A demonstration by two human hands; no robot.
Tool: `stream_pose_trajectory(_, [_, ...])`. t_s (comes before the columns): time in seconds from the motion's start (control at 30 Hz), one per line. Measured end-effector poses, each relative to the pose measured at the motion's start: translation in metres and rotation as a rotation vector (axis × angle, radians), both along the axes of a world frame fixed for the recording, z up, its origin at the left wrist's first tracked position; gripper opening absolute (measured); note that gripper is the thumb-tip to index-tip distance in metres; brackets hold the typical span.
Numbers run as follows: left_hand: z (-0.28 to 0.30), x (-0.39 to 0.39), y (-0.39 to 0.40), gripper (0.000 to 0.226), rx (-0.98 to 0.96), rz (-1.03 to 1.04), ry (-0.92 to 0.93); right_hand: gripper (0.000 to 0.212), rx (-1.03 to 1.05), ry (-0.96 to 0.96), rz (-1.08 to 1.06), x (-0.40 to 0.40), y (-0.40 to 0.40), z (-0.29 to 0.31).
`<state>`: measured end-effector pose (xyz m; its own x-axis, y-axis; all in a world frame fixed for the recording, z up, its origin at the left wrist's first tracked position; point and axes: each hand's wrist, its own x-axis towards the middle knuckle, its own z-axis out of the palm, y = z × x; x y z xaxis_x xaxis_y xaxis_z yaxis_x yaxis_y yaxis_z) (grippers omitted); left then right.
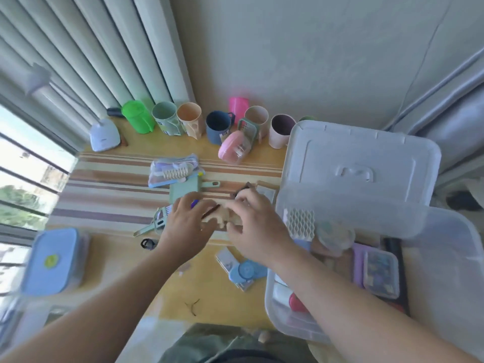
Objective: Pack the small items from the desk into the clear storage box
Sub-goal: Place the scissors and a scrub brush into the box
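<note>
Both hands meet over the middle of the desk. My left hand (187,224) and my right hand (255,226) together grip a beige wooden item (222,218), its shape partly hidden by my fingers. The clear storage box (450,263) stands open at the right, its lid (361,163) tipped up behind it. Inside lie a white honeycomb piece (301,221), a purple case (377,271) and other small things. On the desk remain a green slotted holder (159,218), a green flat tool (186,191), a striped pouch (170,170) and a round blue item (246,271).
A row of cups (191,121) lines the back edge, with a pink container (234,146) lying in front. A white lamp base (104,137) stands back left, a blue-lidded box (52,260) at the front left. A small black clip (148,243) lies by my left wrist.
</note>
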<state>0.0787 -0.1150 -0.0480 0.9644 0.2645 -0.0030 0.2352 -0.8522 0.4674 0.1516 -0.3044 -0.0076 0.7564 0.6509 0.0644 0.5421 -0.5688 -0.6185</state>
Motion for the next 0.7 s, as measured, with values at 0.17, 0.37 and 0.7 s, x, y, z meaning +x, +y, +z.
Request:
stream_pose_trajectory(0.17, [-0.047,-0.056,0.096,0.055,0.011,0.172,0.378,0.038,-0.323,0.222,0.105,-0.015,0.085,-0.05])
stream_pose_trajectory(0.37, [-0.076,-0.083,0.153,0.075,0.035,0.203,0.615,0.045,-0.608,0.279,0.258,-0.028,0.165,-0.094])
stream_pose_trajectory(0.7, [-0.096,-0.097,0.15,0.035,-0.085,0.13,0.616,0.079,-0.858,0.093,0.468,-0.025,0.247,-0.134])
